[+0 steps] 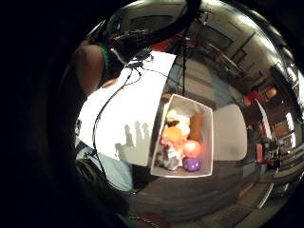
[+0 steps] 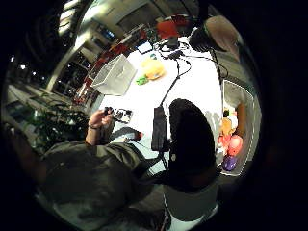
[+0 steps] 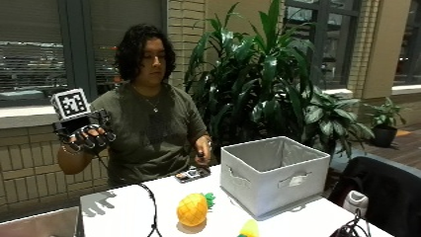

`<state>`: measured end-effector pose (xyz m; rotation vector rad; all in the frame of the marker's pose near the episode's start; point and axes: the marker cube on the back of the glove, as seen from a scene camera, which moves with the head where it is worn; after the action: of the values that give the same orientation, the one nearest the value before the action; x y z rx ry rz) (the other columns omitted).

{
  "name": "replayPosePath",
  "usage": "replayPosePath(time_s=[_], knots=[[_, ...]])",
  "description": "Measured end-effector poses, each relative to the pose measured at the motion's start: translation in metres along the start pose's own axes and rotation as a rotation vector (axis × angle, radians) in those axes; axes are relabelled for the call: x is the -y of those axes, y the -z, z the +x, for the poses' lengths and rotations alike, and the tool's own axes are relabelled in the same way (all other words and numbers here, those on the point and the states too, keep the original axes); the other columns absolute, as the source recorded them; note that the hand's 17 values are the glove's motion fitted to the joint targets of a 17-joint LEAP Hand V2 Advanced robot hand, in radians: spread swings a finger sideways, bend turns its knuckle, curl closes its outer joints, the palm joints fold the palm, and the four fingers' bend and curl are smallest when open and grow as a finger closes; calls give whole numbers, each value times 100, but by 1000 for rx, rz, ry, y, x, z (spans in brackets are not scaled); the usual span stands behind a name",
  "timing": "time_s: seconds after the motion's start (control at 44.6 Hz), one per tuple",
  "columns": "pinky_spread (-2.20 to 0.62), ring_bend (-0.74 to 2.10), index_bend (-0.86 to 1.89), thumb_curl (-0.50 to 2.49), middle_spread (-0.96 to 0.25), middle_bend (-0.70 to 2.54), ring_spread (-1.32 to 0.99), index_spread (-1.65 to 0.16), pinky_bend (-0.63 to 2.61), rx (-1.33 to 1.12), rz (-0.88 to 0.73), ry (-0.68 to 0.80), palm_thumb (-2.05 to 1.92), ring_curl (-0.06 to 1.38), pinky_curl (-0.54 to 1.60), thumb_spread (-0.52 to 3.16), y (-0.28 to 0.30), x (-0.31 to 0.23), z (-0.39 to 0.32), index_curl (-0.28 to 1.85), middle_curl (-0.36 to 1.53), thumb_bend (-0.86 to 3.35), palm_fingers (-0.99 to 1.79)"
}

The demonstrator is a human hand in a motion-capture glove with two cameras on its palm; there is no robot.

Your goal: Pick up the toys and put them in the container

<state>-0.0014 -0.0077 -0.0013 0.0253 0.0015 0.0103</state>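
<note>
Item: your gloved right hand (image 3: 90, 138), raised, grip released, holding nothing.

Fingers (image 3: 84, 132) spread and relaxed, the hand lifted at your shoulder side, well above the white bench (image 3: 125, 210). Directly beneath the palm, beside the bench edge: a pale container (image 1: 207, 142) holding toys (image 1: 178, 142), among them an orange piece, a pink ball (image 1: 192, 148) and a purple piece (image 1: 192, 164). Farther from the grip, on the bench: one yellow pineapple toy (image 3: 192, 209) with green leaves, lying on its side, well apart from your hand; a yellow-green toy (image 3: 248, 229) near the front edge; one grey fabric bin (image 3: 274, 174), open-topped, just beyond the pineapple. Your bare left hand (image 3: 203, 152) rests by a small dark device (image 3: 192, 174) at the bench's far edge.
</note>
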Motion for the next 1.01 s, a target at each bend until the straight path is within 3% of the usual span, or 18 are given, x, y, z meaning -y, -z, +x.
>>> replayPosePath(time_s=[0.18,0.381,0.561,0.74,0.853,0.92,1.01], knots=[[-7,37,26,5,-15,24,-21,-26,48,17,22,46,2,13,18,98,2,42,-11,14,9,4,64],[-7,40,22,10,-19,23,-28,-34,50,73,-28,114,-2,15,22,130,-30,110,-50,18,13,2,58],[-8,40,21,14,-20,23,-31,-37,51,145,-151,186,-1,16,24,140,-102,165,-91,21,17,0,56],[-6,15,33,19,-19,17,-27,-39,62,142,-248,136,3,11,28,141,-203,205,-126,28,19,0,37],[-4,13,38,21,-17,15,-23,-40,69,107,-356,77,0,8,31,128,-267,212,-141,32,19,-3,28],[-2,15,37,23,-16,15,-21,-41,76,49,-307,76,-2,8,33,117,-290,205,-149,33,19,-4,26],[-11,33,48,26,-22,26,-27,-42,66,-16,-164,89,10,10,27,121,-296,209,-151,33,22,4,72]])
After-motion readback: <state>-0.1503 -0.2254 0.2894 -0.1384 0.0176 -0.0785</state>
